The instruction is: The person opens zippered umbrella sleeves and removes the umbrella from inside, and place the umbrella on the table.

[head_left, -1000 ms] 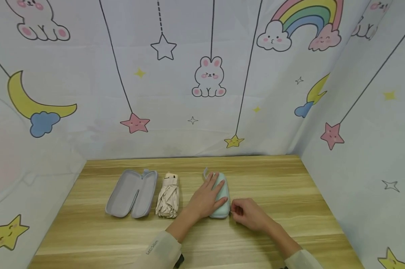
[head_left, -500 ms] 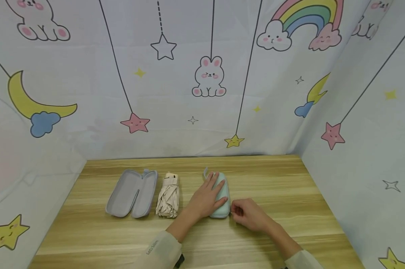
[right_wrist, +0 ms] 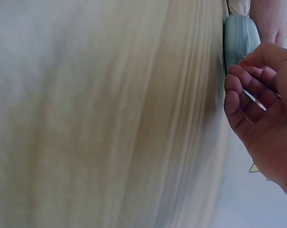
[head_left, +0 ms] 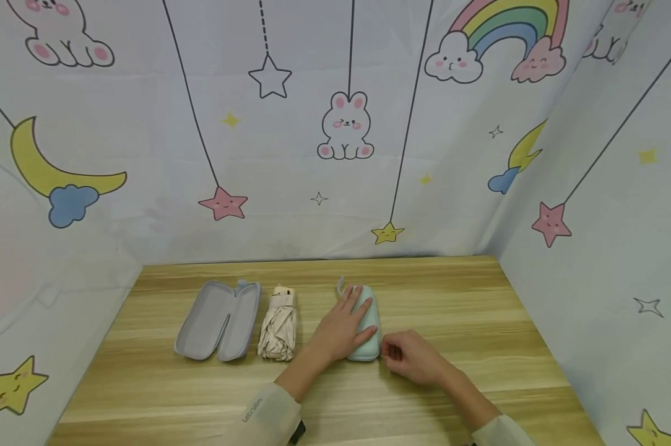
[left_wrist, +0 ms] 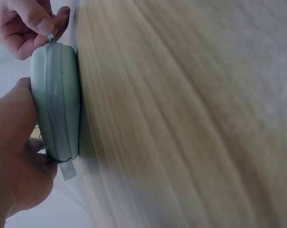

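A mint-green zippered hard case (head_left: 371,316) lies closed on the wooden table. My left hand (head_left: 335,333) presses it down from above with spread fingers, which cover much of its top. At the near right corner, my right hand (head_left: 410,356) is beside the case with its fingers curled. In the left wrist view, the thumb and a finger pinch the small zipper pull (left_wrist: 51,37) at one end of the zipper (left_wrist: 57,95). A grey fabric tab (left_wrist: 67,170) sticks out from the opposite end. In the right wrist view, the fingers hide the pull.
Left of my left hand lies a folded beige umbrella (head_left: 278,331). Further left, a grey hard case (head_left: 202,328) lies spread open. Bare wooden tabletop (head_left: 458,303) extends to the right. A white patterned cloth (head_left: 291,167) hangs behind and at both sides.
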Action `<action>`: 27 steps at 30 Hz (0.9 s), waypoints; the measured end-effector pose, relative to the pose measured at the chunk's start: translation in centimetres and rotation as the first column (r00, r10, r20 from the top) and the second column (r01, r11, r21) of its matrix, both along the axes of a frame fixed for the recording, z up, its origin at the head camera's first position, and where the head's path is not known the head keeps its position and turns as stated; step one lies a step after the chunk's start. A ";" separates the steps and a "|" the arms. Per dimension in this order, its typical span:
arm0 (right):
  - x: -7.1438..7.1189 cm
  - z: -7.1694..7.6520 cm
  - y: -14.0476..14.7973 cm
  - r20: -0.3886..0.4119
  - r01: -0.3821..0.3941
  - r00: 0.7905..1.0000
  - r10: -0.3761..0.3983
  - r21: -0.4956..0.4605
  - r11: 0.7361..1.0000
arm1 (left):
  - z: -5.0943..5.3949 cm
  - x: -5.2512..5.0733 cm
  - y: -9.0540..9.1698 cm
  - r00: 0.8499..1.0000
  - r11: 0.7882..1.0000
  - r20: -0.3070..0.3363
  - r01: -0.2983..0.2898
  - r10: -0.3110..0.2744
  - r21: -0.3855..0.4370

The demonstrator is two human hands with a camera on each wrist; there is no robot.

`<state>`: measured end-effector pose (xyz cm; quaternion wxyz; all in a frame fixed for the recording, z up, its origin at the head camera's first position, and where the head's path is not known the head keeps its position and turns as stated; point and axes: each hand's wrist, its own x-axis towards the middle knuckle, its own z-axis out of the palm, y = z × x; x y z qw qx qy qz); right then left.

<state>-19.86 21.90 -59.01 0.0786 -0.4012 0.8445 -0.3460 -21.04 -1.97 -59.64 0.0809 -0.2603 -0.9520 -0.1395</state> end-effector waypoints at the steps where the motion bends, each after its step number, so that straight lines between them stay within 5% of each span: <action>1: 0.1 0.1 -0.1 0.004 -0.011 1.000 0.011 -0.002 1.000 | 0.2 0.1 0.0 1.000 1.000 0.004 -0.001 0.001 0.000; 5: 0.3 0.1 -0.3 0.005 -0.040 0.999 0.040 -0.003 0.999 | 1.0 0.3 0.1 1.000 1.000 0.018 -0.007 0.007 -0.006; 21: 0.6 0.1 -0.6 -0.008 -0.017 1.000 0.017 0.006 1.000 | -0.2 0.0 0.0 1.000 1.000 -0.006 0.000 0.000 -0.007; 27: 0.8 0.2 -0.7 0.010 -0.012 1.000 0.012 -0.004 1.000 | 0.5 0.3 0.1 1.000 1.000 0.009 -0.001 0.001 -0.007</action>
